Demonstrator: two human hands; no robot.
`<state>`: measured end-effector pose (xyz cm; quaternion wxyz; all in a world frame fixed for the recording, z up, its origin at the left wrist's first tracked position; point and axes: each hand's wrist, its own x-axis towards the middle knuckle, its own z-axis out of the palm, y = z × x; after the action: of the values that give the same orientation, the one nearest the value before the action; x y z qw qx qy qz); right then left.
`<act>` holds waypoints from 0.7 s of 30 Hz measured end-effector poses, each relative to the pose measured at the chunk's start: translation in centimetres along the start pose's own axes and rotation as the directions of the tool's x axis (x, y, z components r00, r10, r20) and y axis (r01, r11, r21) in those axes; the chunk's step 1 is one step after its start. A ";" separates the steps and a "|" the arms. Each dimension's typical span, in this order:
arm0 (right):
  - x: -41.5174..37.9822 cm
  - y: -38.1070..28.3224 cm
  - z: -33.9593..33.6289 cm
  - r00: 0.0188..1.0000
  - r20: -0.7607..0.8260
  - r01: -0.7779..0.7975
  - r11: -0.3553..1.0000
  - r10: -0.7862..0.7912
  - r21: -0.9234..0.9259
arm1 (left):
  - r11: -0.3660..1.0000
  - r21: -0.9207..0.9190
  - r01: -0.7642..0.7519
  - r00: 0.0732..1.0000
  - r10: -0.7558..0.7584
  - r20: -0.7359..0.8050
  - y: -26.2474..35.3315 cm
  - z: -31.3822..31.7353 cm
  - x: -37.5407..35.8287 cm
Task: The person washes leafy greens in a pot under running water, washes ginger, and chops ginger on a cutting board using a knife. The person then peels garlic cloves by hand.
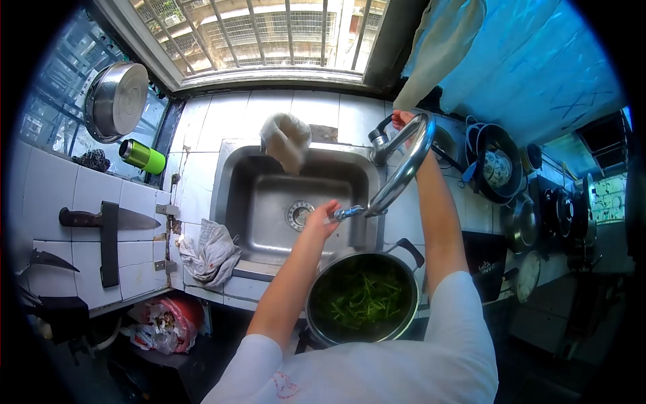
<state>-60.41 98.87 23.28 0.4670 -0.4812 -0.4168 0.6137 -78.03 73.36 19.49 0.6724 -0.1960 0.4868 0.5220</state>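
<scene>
White short-sleeved shirt point(377, 370) is crowding the round metal pot point(396, 271) of stringy greens point(367, 299) sitting before the grey steel sink point(262, 202); bumping could tip it. Left hand point(322, 220) is hanging over the sink by the curved chrome faucet point(404, 178), right hand point(402, 120) behind-right near its lever point(384, 124); can't tell if either's gripping. Misaiming could splash.

My left fingers point(330, 206) have open sink point(269, 202) to their left; pot point(412, 286) behind and faucet point(402, 180) at right block passage.
</scene>
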 end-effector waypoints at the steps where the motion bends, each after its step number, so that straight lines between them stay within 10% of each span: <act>1: -0.3 1.1 -0.2 0.995 -0.070 0.078 0.992 -0.071 0.103 | 1.000 -0.003 0.009 1.000 -0.009 -0.001 -0.1 0.1 0.2; 2: -1.0 2.0 -0.4 0.980 -0.147 0.161 0.967 -0.134 0.196 | 0.999 -0.037 0.037 0.999 -0.037 0.013 -0.4 0.1 0.5; 4: -8.3 1.6 0.9 0.947 -0.248 0.129 0.951 -0.202 -0.283 | 0.994 -0.080 0.077 0.997 -0.074 0.032 -0.8 0.1 1.2; 6: -13.6 6.0 0.9 0.982 -0.143 -0.174 0.898 0.125 -0.405 | 0.992 -0.037 0.117 0.993 -0.116 0.034 -1.0 0.3 1.8; 8: -18.2 6.0 3.8 0.736 0.211 -0.505 0.729 0.643 -0.462 | 0.982 -0.026 0.185 0.963 -0.176 0.204 -1.1 -1.0 4.5; 9: -19.2 8.7 5.3 0.844 0.505 0.014 0.933 0.182 -0.359 | 0.970 0.003 0.244 0.904 -0.228 0.362 -1.2 -1.6 5.2; 11: -18.9 11.4 8.4 0.645 0.698 0.522 0.846 -0.312 -0.104 | 0.975 -0.140 0.174 0.935 -0.119 0.334 -0.4 -1.0 3.7; 12: -18.0 11.6 10.2 0.860 0.457 -0.176 0.973 0.227 -0.153 | 0.956 -0.278 0.097 0.958 -0.013 0.287 -0.1 -0.8 3.1; 13: -17.6 12.0 12.1 0.613 0.223 -0.779 0.628 0.758 0.007 | 0.956 -0.280 0.091 0.958 -0.008 0.286 0.0 -1.1 3.0; 15: -18.4 10.9 15.5 0.705 0.122 -0.681 0.715 0.698 -0.157 | 0.909 -0.402 0.107 0.893 0.090 0.442 0.6 -1.6 2.5; 17: -19.3 10.1 17.1 0.987 0.147 0.067 0.675 0.063 -0.735 | 0.889 -0.399 0.223 0.840 0.032 0.541 0.8 -1.7 2.5; 19: -18.3 10.7 17.4 0.974 0.219 0.115 0.690 0.065 -0.715 | 0.911 -0.368 0.186 0.793 0.082 0.603 0.8 -2.2 3.1; 21: -18.3 12.0 16.7 0.866 0.470 0.499 0.375 -0.171 -0.781 | 0.915 -0.362 0.179 0.744 0.115 0.659 0.4 -3.2 3.9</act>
<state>-77.03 77.37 18.57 0.1907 -0.4519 -0.8308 0.2629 -79.91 73.00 14.80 0.7554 -0.1386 0.0924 0.6337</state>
